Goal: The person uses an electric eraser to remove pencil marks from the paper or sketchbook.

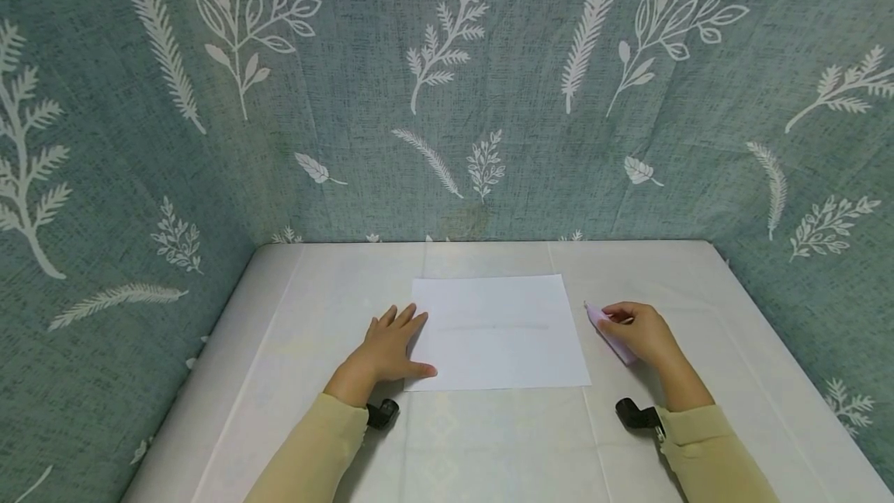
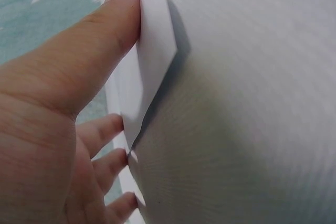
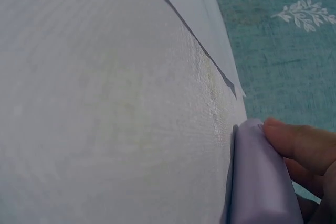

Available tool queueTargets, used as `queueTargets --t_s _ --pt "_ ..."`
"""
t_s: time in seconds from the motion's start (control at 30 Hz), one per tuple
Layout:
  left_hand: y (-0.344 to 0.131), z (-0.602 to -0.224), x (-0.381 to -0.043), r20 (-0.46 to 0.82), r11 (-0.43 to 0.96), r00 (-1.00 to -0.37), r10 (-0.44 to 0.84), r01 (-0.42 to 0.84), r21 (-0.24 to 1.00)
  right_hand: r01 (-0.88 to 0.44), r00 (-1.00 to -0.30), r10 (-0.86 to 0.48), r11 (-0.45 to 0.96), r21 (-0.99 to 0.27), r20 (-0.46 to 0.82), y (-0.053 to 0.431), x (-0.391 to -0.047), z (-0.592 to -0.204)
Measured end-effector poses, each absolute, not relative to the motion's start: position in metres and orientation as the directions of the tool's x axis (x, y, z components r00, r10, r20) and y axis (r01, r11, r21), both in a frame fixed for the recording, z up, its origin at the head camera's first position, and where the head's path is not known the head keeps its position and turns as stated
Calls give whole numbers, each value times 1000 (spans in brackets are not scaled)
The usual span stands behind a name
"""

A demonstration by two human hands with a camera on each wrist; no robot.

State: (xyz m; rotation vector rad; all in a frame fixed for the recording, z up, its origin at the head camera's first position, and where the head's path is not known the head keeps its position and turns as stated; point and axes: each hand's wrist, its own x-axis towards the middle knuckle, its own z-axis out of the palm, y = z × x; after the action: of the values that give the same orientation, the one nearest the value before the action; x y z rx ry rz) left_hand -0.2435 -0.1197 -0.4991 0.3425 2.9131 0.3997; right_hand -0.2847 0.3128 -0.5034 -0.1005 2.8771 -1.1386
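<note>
A white sheet of paper (image 1: 499, 336) lies flat on the table, a faint grey line running across its middle. My left hand (image 1: 391, 348) rests at the sheet's left edge with fingers spread and the thumb (image 2: 123, 19) lying on the paper near its lower left corner. To the right of the sheet, my right hand (image 1: 642, 332) holds a long lilac case-like thing (image 1: 613, 338) between thumb and fingers. In the right wrist view this lilac thing (image 3: 262, 177) looks smooth and rounded, lying close along the tablecloth; its exact kind I cannot tell.
A white cloth with fold lines covers the table (image 1: 489, 449). Green-blue fabric with white leaf prints (image 1: 363, 84) stands behind the table and along both sides. Each wrist wears a black camera mount (image 1: 382, 414) below a yellowish sleeve (image 1: 307, 452).
</note>
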Motion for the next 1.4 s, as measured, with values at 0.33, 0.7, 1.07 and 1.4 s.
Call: queueTargets --t_s 0.33,0.7,1.07,1.4 --pt "-119 -500 -246 -147 944 -959 240 195 265 29 -993 -57 740 -672 -106 312 -292 -506" --pt "-119 -499 -245 -152 945 -959 240 195 264 33 -987 -79 746 -665 -138 309 -290 -507" --pt "-118 -497 -245 -147 941 -956 253 209 265 -20 -987 -123 717 -697 -99 324 -284 -499" --pt "-127 -499 -244 -129 916 -948 290 237 323 -127 -991 -121 779 -614 52 337 -273 -483"
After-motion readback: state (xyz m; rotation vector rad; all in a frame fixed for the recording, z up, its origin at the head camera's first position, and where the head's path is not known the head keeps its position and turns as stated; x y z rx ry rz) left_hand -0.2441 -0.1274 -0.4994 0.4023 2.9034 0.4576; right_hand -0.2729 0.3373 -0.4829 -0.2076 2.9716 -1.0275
